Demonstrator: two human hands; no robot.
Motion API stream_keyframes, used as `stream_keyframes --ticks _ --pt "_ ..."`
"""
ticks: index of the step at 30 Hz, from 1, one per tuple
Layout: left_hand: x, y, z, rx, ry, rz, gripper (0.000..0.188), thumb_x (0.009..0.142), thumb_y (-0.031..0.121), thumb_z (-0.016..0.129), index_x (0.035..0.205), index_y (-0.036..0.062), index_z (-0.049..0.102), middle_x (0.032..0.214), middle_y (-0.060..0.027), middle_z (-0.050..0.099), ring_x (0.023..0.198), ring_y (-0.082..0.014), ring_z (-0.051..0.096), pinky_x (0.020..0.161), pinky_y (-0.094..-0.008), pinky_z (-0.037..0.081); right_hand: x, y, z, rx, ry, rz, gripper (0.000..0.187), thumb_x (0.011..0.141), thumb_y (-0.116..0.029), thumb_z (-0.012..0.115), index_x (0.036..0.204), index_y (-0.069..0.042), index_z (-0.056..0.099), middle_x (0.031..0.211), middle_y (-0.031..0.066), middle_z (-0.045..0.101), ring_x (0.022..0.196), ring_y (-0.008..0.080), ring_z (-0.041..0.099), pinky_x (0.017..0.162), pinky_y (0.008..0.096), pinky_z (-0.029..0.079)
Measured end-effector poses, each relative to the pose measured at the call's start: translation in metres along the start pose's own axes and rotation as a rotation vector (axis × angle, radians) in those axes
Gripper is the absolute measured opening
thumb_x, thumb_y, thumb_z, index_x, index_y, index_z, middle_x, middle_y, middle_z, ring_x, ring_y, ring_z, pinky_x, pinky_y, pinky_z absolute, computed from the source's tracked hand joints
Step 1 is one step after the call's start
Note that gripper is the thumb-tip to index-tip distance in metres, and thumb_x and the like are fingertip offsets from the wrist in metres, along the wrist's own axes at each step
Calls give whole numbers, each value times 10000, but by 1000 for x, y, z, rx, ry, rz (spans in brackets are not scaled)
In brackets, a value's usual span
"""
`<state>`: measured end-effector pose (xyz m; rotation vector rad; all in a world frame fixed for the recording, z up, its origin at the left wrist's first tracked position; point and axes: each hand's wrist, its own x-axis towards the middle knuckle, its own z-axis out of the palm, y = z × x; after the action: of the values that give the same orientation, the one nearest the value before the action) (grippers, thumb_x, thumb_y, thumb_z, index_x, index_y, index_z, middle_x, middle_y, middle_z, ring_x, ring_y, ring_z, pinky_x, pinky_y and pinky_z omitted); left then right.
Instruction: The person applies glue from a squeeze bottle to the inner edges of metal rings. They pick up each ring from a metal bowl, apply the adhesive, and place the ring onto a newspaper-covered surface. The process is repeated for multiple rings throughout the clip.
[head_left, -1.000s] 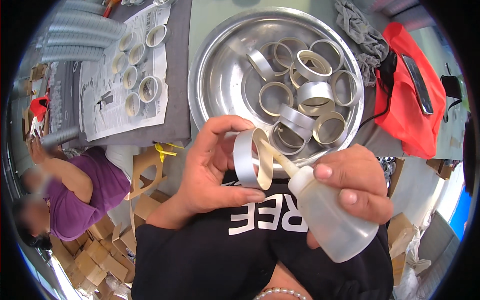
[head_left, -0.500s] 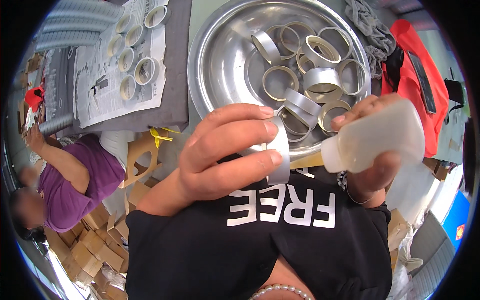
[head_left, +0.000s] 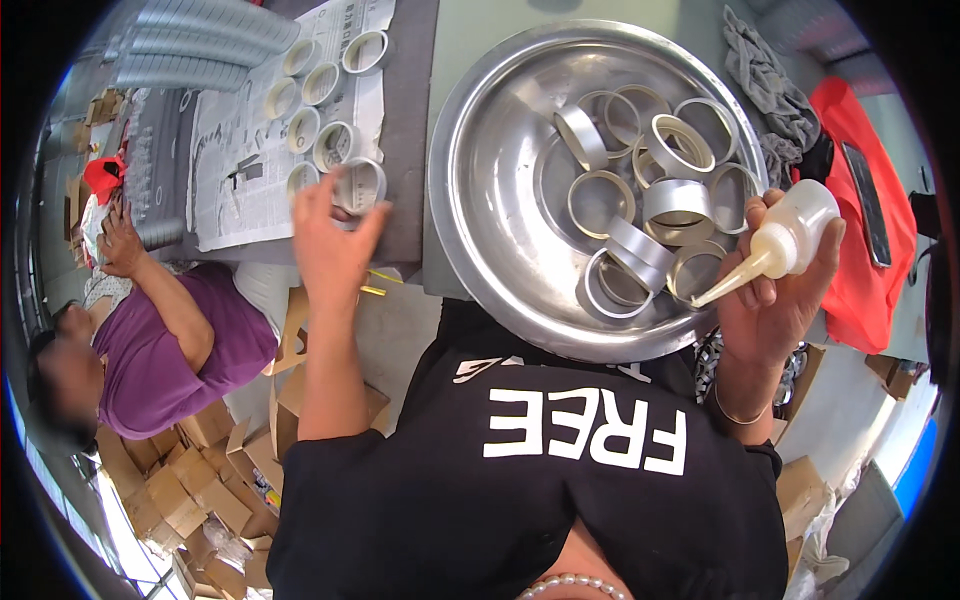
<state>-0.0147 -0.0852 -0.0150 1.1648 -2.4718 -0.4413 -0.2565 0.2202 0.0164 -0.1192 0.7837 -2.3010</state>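
My left hand is at the newspaper on the bench, fingers spread around a metal ring at the near end of a row of rings; I cannot tell if the grip is closed; my right hand clenches a squeeze bottle, nozzle pointing left toward the steel bowl full of rings.

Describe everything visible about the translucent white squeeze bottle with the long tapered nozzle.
The translucent white plastic squeeze bottle has a rounded body and a cream tapered nozzle. The right hand grips it, fingers wrapped round the body. It lies tilted, nozzle pointing down-left over the rim of the large round steel basin, its tip beside the silver metal rings piled there. No cap is visible on it.
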Motion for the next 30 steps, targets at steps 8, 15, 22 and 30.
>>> stream_keyframes --ticks 8,15,22,30 --pt "21 120 24 -326 -177 393 606 745 203 794 1268 17 552 1183 -134 570 934 -238 584 732 -311 527 0 -8 8 -2 -22 -42 611 978 -552 448 1156 32 426 980 154 561 456 61 487 404 188 430" --pt "32 144 65 -142 -328 485 702 705 302 817 1250 -31 526 1233 -189 563 1069 -363 585 957 -402 464 -6 -15 13 42 15 -98 673 957 -614 429 1159 27 476 977 183 609 402 96 492 374 204 426" --pt "-8 136 17 -1474 -903 -73 699 805 280 740 1342 -52 440 1131 -119 576 1047 -204 603 936 -334 508 -15 -2 13 -377 101 -541 872 815 -659 617 1230 82 419 995 185 509 547 143 536 475 195 500" --pt "-47 120 3 -1751 -1331 -542 726 932 425 592 1404 -56 322 1181 -196 572 962 -294 672 778 -392 603 -22 -1 26 -854 -746 -811 923 702 -501 838 1327 -10 370 1143 264 518 743 271 578 598 341 508"
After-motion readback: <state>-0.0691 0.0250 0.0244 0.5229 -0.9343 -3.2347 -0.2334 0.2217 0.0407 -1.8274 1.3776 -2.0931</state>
